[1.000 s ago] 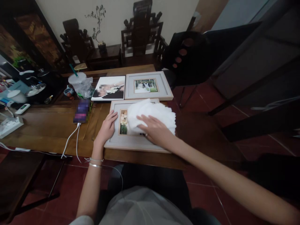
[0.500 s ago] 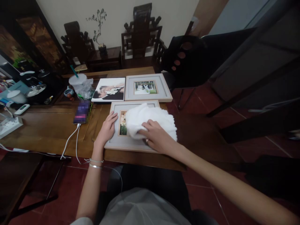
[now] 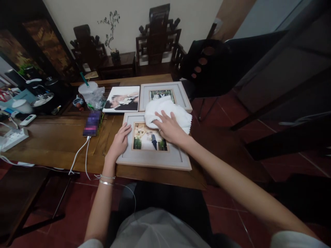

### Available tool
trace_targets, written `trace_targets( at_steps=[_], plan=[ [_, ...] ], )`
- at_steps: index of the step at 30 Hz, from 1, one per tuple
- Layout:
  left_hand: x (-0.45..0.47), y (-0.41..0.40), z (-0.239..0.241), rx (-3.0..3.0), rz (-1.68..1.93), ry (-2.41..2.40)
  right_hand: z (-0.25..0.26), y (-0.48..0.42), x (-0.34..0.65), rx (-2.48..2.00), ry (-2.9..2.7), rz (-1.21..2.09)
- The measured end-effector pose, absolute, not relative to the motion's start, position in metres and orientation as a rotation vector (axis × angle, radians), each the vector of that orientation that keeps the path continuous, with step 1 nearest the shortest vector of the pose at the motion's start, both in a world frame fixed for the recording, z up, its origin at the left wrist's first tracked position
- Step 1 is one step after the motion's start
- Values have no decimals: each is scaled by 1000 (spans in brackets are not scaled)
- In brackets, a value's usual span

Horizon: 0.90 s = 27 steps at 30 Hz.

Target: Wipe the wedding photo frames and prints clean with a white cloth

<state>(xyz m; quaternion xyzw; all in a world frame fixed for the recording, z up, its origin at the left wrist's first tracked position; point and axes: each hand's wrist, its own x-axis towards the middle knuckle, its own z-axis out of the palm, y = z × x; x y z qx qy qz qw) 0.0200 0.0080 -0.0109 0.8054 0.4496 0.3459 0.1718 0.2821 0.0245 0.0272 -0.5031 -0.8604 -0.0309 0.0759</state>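
Note:
A light wooden picture frame (image 3: 152, 163) lies flat near the table's front edge, with a photo of two people in its middle. My left hand (image 3: 120, 142) rests on its left side, fingers stretched over the border. Across the upper right of this frame, my right hand (image 3: 171, 128) presses down on a bunched white cloth (image 3: 165, 107) and grips it. The cloth hides that corner and overlaps the lower part of a second picture frame (image 3: 144, 90) behind. Left of the second frame lies a print of a person with white flowers (image 3: 124, 93), partly pixelated.
A phone (image 3: 92, 124) with a white cable (image 3: 80, 151) lies on the wooden table (image 3: 57, 144). Behind it stand a lidded cup with a green straw (image 3: 88, 90) and a plastic bag (image 3: 97, 99). A power strip (image 3: 15, 138) is at far left; a black chair (image 3: 207, 75) stands behind right.
My right hand has moved the cloth up and away from me, from the frame's right half towards its far edge, uncovering the photo. My left hand stays on the frame's left side.

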Motion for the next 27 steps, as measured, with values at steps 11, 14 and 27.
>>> trace_targets(
  at_steps=[11,14,27],
  plan=[
    [22,8,-10,2307,949,1322,52,-115,262,-1073,-2804,216],
    [23,7,-7,2296,934,1340,49,-103,254,-1054,-2812,207],
    [27,-1,5,2126,1041,1399,45,4,201,-1277,-2821,94]
  ],
)
